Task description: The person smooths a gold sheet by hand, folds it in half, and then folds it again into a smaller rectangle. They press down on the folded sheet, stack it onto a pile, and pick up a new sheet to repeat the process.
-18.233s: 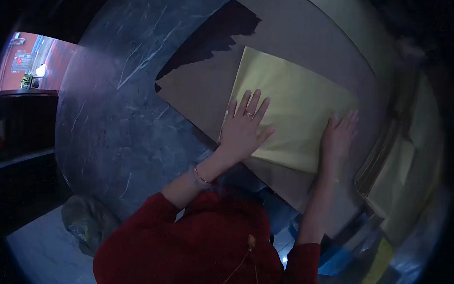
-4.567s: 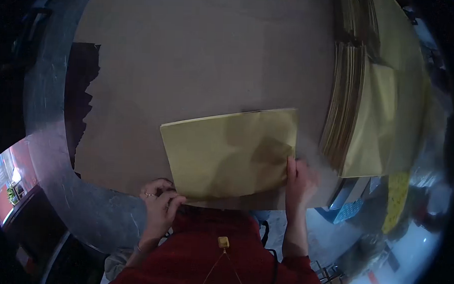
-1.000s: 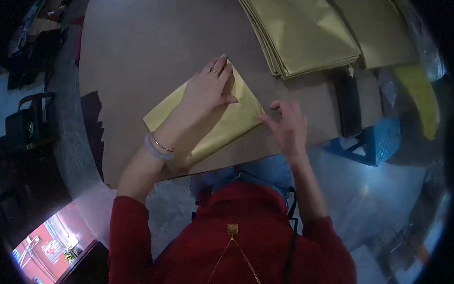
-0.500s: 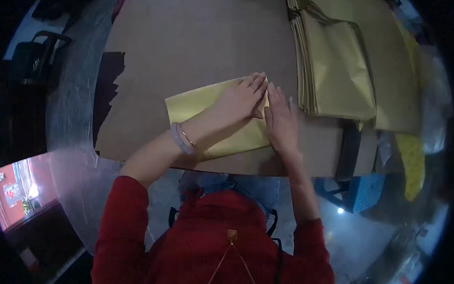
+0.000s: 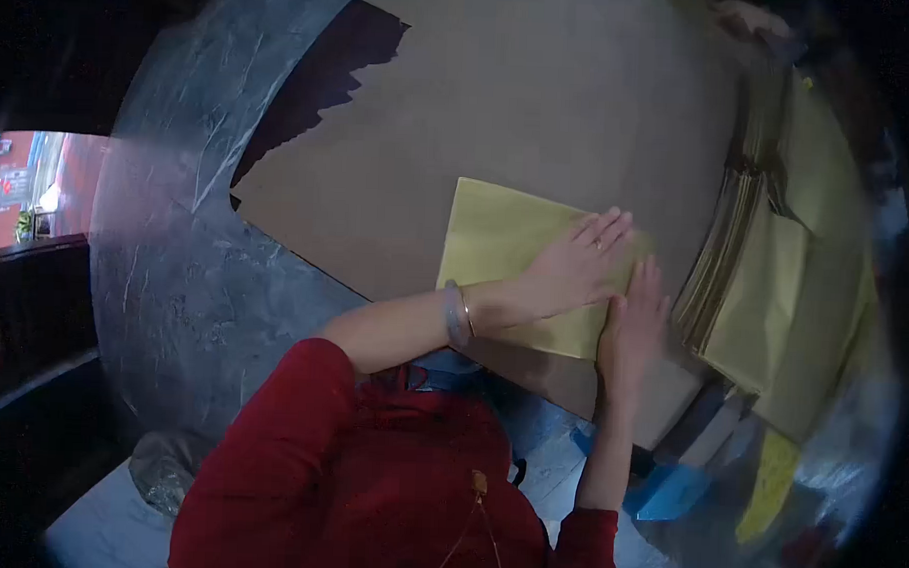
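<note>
Head: left hand point(image 5: 565, 273) on yellow paper point(image 5: 496, 235)

A blue plastic object point(image 5: 674, 491) sits near a yellow strip point(image 5: 770, 485).

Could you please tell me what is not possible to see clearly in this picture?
Head view, yellow paper: the part under the left hand is hidden; the right hand hides part of its right edge.
Head view, paper stack: too blurred to count the sheets.
Head view, pale wall sign: any writing is too small to read.
</note>
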`<control>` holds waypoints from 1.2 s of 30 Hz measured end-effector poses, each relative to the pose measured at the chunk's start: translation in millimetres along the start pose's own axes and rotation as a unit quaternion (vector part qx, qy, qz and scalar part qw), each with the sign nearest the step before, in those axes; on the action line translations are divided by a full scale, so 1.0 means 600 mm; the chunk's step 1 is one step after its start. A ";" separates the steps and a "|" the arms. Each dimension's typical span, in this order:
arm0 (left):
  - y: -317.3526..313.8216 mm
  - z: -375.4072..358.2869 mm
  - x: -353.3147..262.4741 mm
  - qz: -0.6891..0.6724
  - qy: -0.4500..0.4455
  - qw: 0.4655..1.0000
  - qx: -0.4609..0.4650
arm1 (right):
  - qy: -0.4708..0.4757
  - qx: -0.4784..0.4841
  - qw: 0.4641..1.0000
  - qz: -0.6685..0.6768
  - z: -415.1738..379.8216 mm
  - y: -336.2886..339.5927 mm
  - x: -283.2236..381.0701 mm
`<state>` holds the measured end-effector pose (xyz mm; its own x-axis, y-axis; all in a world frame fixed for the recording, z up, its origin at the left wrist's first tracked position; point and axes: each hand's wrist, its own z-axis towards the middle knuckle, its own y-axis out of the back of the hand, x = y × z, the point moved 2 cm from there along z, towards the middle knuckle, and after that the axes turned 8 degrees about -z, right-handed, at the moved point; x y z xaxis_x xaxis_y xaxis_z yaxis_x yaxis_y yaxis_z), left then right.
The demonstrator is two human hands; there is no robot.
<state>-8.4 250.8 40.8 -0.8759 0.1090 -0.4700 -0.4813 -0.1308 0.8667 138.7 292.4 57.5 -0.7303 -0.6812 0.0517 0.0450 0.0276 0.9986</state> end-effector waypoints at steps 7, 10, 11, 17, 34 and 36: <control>0.024 -0.045 0.024 -0.029 0.137 0.990 -0.024 | -0.001 0.004 1.000 -0.025 0.001 -0.004 -0.001; 0.047 -0.064 0.026 -0.009 0.194 0.981 -0.014 | 0.006 0.005 0.999 -0.032 -0.003 -0.004 -0.002; 0.046 -0.070 0.034 -0.017 0.178 0.983 -0.031 | 0.007 0.006 0.999 -0.034 -0.002 -0.002 0.000; 0.077 -0.092 0.049 -0.021 0.110 0.993 -0.048 | 0.010 -0.002 0.999 -0.030 0.000 0.009 0.003; 0.072 -0.096 0.070 -0.040 0.047 0.998 -0.033 | -0.014 -0.015 0.999 -0.033 -0.001 0.004 0.011; 0.074 -0.097 0.072 -0.043 0.047 0.998 -0.029 | -0.019 -0.019 0.999 -0.019 -0.003 0.003 0.010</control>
<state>-69.5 192.3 48.9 -0.8287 0.0308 -0.5588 -0.5544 -0.1827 0.8120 135.8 287.2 59.8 -0.7567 -0.6536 0.0143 0.0416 -0.0263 0.9988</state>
